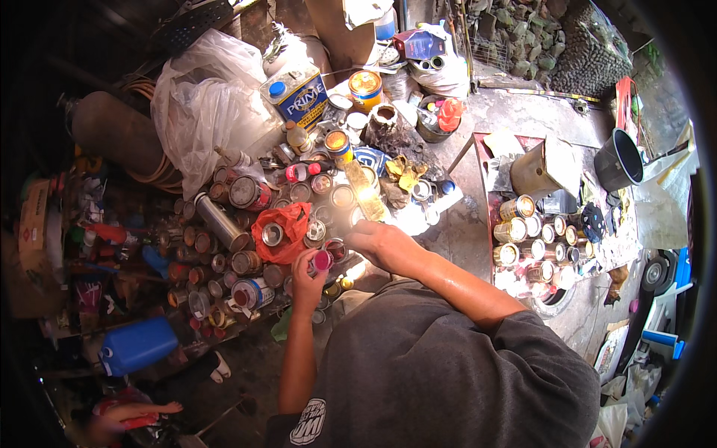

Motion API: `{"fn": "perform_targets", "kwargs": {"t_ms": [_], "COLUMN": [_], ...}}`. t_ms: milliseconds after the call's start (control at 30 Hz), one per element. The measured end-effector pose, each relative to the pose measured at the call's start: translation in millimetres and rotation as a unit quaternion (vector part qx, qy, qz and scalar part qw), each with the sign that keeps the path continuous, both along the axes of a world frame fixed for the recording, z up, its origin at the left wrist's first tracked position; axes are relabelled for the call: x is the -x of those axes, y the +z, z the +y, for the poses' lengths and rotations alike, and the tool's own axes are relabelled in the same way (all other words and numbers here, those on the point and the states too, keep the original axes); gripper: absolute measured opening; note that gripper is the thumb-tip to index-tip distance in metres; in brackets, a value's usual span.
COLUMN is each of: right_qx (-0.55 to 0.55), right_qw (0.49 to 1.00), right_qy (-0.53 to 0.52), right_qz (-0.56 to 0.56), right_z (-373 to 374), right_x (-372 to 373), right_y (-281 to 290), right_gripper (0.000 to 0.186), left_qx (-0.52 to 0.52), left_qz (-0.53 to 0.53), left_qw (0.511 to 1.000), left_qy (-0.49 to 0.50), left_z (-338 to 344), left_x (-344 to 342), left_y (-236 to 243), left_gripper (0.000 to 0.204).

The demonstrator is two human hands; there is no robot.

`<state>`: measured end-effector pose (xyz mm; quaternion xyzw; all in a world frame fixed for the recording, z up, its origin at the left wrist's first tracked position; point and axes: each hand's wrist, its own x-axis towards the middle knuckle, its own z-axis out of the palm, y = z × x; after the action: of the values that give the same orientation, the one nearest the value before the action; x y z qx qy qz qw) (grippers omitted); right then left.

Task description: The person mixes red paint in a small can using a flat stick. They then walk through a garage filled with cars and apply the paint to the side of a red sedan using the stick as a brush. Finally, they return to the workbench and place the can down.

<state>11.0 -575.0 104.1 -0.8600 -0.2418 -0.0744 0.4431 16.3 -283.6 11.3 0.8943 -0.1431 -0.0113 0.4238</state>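
My left hand [304, 278] grips a small round cup [322, 260] with magenta colour in it. My right hand [379, 245] is just to its right, fingers drawn together and pointing left. Glare washes out the fingertips, so I cannot make out what they hold. Between the two hands stands a small open can [336, 248] with a dark reddish inside. Just beyond my left hand, a round metal lid or tin [272, 234] lies on a red plastic bag [287, 224]. Many small paint-stained cans crowd around both hands.
A silver cylinder [222, 222] lies among the cans at left. Beyond are a rectangular tin [296, 95] and a plastic sheet [216, 104]. At right, a low table holds several cans [534, 250] and a black bucket [620, 158]. A blue jerrycan [140, 346] and another person's hand [172, 408] are lower left.
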Motion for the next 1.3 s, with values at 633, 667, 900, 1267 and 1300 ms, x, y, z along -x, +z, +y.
{"fn": "perform_targets", "kwargs": {"t_ms": [633,667,900,1267,1300], "right_qx": [-0.007,-0.005,-0.002,-0.003,-0.001], "right_qw": [1.000,1.000,1.000,1.000,1.000], "right_qy": [-0.003,-0.004,-0.002,-0.001,-0.001], "right_qz": [-0.006,-0.007,-0.013,-0.013,-0.012], "right_z": [1,1,2,2,2], "right_x": [3,2,1,0,0], "right_y": [0,0,-1,-2,-2], "right_gripper": [0.018,0.018,0.019,0.019,0.019], "left_qx": [0.151,0.143,0.101,0.056,0.040], "left_qz": [0.140,0.137,0.044,-0.069,-0.089], "left_qw": [0.978,0.980,0.993,0.995,0.994], "left_qy": [0.040,0.037,0.037,0.045,0.042], "left_z": [2,2,6,-5,-6], "left_x": [6,6,9,15,15], "left_y": [-17,-17,-39,-31,-30], "left_gripper": [0.054,0.055,0.057,0.052,0.052]}}
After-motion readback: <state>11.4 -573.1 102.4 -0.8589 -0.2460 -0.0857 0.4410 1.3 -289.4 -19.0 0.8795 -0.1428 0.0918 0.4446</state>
